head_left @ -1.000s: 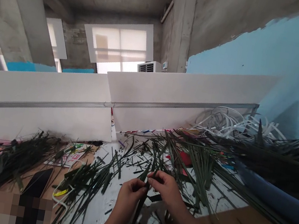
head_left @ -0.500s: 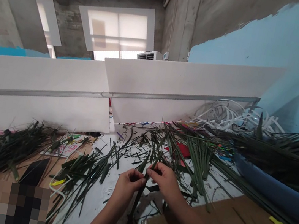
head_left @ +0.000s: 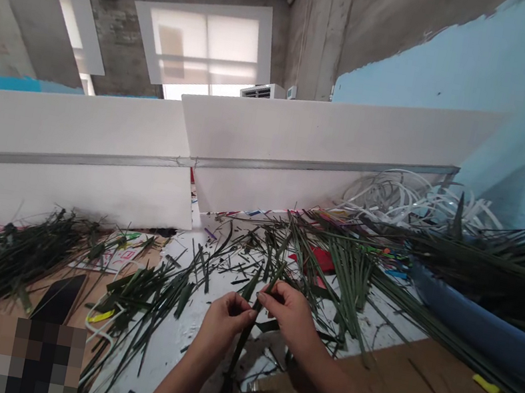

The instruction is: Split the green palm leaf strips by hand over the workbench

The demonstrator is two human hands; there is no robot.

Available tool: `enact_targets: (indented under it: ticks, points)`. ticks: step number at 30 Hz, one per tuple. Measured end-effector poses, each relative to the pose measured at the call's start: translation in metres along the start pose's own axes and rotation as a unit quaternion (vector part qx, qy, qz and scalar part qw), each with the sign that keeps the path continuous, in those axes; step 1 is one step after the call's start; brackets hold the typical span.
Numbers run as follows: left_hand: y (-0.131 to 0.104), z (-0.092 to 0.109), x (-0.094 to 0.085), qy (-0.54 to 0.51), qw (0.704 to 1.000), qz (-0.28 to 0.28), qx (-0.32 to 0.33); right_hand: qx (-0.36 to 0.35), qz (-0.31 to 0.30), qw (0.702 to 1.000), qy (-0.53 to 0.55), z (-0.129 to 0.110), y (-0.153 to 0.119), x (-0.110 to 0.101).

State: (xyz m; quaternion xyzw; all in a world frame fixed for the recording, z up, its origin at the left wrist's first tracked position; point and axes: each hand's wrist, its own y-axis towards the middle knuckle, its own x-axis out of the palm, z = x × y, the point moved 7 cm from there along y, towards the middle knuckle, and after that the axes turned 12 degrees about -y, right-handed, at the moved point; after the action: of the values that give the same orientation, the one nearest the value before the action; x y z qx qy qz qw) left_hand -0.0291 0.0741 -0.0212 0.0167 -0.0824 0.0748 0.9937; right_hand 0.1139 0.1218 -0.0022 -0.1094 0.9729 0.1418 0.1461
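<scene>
Between my two hands is a long, narrow green leaf strip (head_left: pixel 241 342), its lower end hanging toward the table's near edge. My left hand (head_left: pixel 227 316) pinches it between thumb and fingers. Just above and to the right, my right hand (head_left: pixel 288 306) pinches the same strip, the two thumbs close together. Under and beyond the hands, cut leaf pieces (head_left: pixel 210 265) lie scattered over a white sheet (head_left: pixel 186 339). A fan of longer green leaves (head_left: pixel 344 279) spreads to the right of my right hand.
At the right stands a blue container (head_left: pixel 464 320) heaped with long leaves. A leaf pile (head_left: pixel 12 261), a dark phone (head_left: pixel 59 299) and a white cable (head_left: pixel 109 332) lie at the left. White strapping coils (head_left: pixel 404 198) sit at the back right, before a white partition (head_left: pixel 295 128).
The view has shifted slightly. Both hands keep nearly the same pinch on the leaf strip, with only tiny finger movement.
</scene>
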Motion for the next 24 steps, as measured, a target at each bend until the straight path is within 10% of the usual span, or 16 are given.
enact_targets:
  ticks: [24]
  points:
    - [0.001, -0.006, 0.002, -0.047, 0.995, -0.051, -0.066, 0.014, 0.026, 0.999, -0.023, -0.007, -0.001, -0.01]
